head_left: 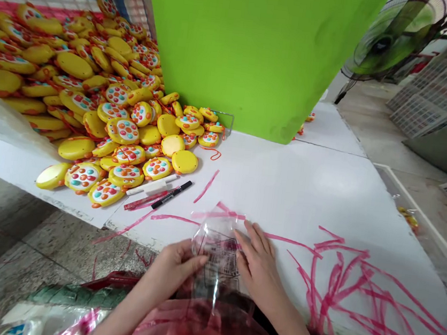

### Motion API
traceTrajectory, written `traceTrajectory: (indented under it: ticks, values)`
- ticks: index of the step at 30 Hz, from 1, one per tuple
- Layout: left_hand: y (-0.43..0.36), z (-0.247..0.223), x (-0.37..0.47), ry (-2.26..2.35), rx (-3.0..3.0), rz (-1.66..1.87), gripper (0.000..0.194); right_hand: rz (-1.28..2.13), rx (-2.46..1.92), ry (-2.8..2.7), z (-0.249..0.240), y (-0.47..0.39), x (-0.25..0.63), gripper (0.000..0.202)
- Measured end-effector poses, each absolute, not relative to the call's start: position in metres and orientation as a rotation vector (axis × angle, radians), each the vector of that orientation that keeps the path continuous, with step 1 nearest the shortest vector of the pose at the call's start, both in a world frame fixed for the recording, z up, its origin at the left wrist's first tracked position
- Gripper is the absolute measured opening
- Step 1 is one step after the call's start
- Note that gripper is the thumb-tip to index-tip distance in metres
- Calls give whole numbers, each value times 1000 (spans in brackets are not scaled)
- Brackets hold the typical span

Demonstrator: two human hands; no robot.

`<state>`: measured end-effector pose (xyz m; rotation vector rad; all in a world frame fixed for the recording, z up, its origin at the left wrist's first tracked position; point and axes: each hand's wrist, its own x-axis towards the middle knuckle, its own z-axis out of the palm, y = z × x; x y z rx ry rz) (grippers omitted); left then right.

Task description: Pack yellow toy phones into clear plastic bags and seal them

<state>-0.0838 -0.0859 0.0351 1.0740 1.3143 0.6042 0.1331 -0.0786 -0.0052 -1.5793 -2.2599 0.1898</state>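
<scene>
A clear plastic bag [218, 261] with dark printing lies over the front edge of the white table. My left hand [182, 265] is closed on its left side, the thumb across the plastic. On the right side, my right hand [259, 260] rests with fingers stretched forward and somewhat apart, touching the bag's edge and the tabletop. Pink strips [222, 214] lie just beyond the bag. Several yellow oval toys [125, 130] with coloured dots are heaped at the left, away from both hands.
A black marker [172, 195] and a white pen [152, 185] lie left of the hands. A tall green panel [256, 58] stands at the back. Tangled pink strips [334, 287] cover the right front of the table [286, 180]. A fan [382, 46] stands back right.
</scene>
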Motion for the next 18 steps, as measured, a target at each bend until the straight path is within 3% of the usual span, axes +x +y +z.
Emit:
traceTrajectory:
  ticks: [4, 7, 9, 12, 15, 18]
  values:
    - [-48, 37, -87, 1595, 1575, 594, 28, 70, -1641, -2260, -11, -66, 124, 42]
    - [-40, 28, -78, 1791, 2129, 693, 50, 37, -1625, -2308, -14, -62, 129, 43]
    - [-38, 19, -70, 1664, 2397, 688, 54, 29, -1593, -2354, -14, -62, 136, 44]
    - [-30, 6, -55, 1394, 2527, 623, 39, 51, -1531, -2426, -8, -59, 146, 39]
    - [-19, -2, -44, 1499, 2463, 579, 20, 86, -1462, -2460, 10, -43, 147, 28]
    - [-14, -6, -39, 1599, 2480, 510, 17, 130, -1353, -2480, 34, -11, 128, 31]
